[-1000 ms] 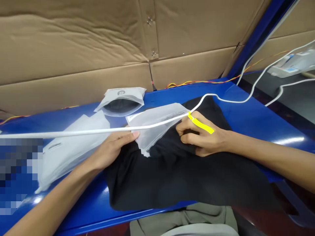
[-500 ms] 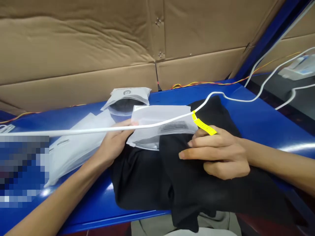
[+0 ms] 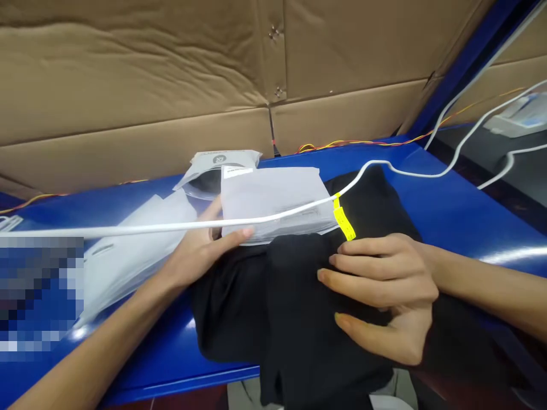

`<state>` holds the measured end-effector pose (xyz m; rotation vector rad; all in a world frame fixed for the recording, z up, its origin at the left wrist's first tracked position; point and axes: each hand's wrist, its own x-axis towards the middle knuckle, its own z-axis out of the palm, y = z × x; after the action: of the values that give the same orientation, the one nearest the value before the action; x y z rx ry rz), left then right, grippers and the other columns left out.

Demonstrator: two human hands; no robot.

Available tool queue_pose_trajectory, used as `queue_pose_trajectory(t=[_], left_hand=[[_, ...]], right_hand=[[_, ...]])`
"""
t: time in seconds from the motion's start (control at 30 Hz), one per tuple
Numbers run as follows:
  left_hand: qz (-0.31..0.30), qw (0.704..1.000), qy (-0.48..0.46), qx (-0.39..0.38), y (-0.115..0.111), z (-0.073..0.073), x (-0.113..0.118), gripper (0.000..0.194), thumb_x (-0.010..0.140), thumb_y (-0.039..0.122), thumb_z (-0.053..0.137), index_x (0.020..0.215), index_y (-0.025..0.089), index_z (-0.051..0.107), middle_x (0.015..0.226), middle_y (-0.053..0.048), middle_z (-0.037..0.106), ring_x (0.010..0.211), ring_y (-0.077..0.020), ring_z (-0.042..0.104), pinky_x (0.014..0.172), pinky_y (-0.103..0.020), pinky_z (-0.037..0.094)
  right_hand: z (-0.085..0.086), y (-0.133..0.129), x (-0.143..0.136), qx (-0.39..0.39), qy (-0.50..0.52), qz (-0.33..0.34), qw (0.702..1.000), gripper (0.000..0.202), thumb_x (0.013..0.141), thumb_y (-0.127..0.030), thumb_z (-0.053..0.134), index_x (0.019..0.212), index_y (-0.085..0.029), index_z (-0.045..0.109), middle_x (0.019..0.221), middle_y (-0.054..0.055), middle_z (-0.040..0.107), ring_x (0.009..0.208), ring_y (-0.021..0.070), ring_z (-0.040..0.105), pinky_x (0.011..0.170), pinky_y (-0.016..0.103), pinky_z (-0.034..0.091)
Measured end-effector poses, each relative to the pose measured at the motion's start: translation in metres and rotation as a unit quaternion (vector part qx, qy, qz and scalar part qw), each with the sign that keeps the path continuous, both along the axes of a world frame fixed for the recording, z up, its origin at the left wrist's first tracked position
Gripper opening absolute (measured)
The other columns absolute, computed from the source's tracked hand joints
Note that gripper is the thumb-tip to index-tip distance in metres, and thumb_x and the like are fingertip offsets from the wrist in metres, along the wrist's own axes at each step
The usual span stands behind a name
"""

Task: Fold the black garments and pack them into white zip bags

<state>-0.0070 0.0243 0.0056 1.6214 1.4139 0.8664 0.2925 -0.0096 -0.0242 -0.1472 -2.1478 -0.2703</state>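
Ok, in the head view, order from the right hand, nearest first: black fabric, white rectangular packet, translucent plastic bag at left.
1. Black fabric, beneath the right hand.
2. White rectangular packet, ahead and left, in the left hand.
3. Translucent plastic bag, farthest left.

The cloth (image 3: 307,296) is black, the packet (image 3: 273,191) whitish; the worktop (image 3: 448,210) is blue, the cable (image 3: 141,228) white, its tag (image 3: 344,223) yellow, the panels (image 3: 149,74) brown.

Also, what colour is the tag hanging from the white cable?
Bright yellow; the tag shows in the head view.
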Motion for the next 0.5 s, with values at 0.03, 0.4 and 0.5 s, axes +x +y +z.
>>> queue_pose_trajectory(t=[0.03,0.4,0.5], left_hand=[[-0.006,0.999,0.042,0.022,-0.001,-0.001,0.0,0.097,0.079,0.06,0.086,0.163,0.031,0.047,0.159,-0.007,0.063,0.139,-0.0378,0.065,0.118,-0.046,0.052],[0.021,0.973,0.172,0.15,0.003,-0.002,0.002,0.029,0.093,0.048,0.067,0.1,0.026,0.084,0.113,-0.003,0.085,0.111,-0.0288,0.077,0.107,-0.038,0.058],[0.034,0.971,0.179,0.156,0.001,0.004,0.005,0.037,0.097,0.051,0.058,0.096,0.025,0.085,0.104,-0.002,0.086,0.104,-0.0276,0.079,0.098,-0.036,0.061]], right_hand=[[0.002,0.01,0.001,0.05,0.006,0.042,0.998,0.007,0.088,-0.023,0.071,0.091,-0.029,0.073,0.091,0.0,0.08,0.08,0.0177,0.071,0.072,0.03,0.065],[0.012,0.028,-0.001,0.096,-0.049,0.051,0.993,0.006,0.09,-0.021,0.078,0.096,-0.021,0.08,0.092,0.002,0.076,0.076,0.0145,0.064,0.068,0.028,0.06],[0.013,0.029,0.0,0.088,-0.055,0.048,0.993,0.009,0.09,-0.021,0.079,0.099,-0.019,0.08,0.092,0.003,0.076,0.076,0.0148,0.064,0.066,0.028,0.059]])
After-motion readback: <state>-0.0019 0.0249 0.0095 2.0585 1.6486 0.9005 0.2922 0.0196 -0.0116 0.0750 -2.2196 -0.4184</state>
